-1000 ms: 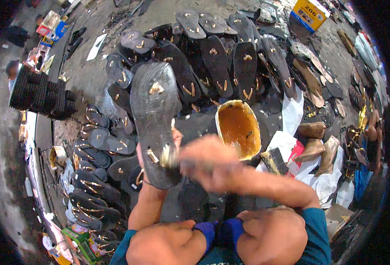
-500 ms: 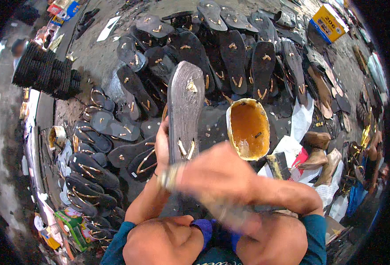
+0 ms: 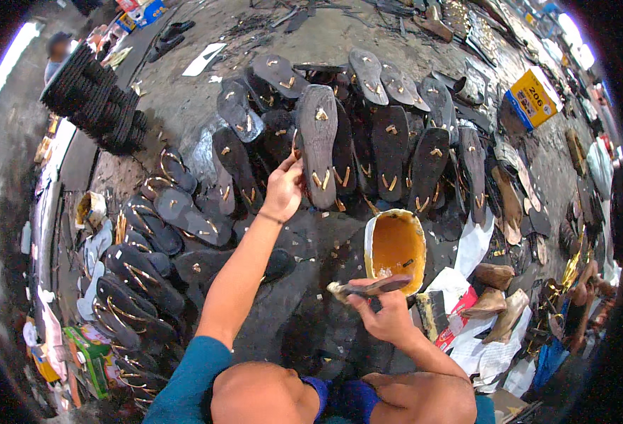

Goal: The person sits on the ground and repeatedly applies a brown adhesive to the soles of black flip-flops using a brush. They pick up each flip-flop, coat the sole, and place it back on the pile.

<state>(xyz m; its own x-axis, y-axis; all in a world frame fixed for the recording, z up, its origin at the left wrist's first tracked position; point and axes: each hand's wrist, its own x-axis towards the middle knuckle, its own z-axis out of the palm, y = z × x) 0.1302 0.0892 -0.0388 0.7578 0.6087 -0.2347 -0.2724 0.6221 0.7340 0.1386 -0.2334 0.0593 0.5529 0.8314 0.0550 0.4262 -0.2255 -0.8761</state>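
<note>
My left hand (image 3: 284,189) reaches far out, its fingers closed on the strap side of a dark flip-flop (image 3: 316,148). The flip-flop's underside faces me, with pale strap ends poking through it, and it stands against other upturned flip-flops (image 3: 389,155). Near the container, my right hand (image 3: 389,319) grips a brush (image 3: 378,285) by its dark handle; its pale bristles point left. Just beyond that hand stands an open cream-coloured container (image 3: 398,244) holding amber, glue-like liquid. The brush handle overlaps the container's near rim in view.
More flip-flops (image 3: 142,279) lie in rows at the left. Behind them rises a tall stack of black soles (image 3: 92,102). To the right are wooden shoe lasts (image 3: 506,318), paper sheets (image 3: 472,246) and a yellow box (image 3: 534,99). A person (image 3: 57,53) is at the far left.
My left hand has carried the flip-flop forward to the far row. The right hand has moved from over its near end to beside the container. The view has tilted up.
</note>
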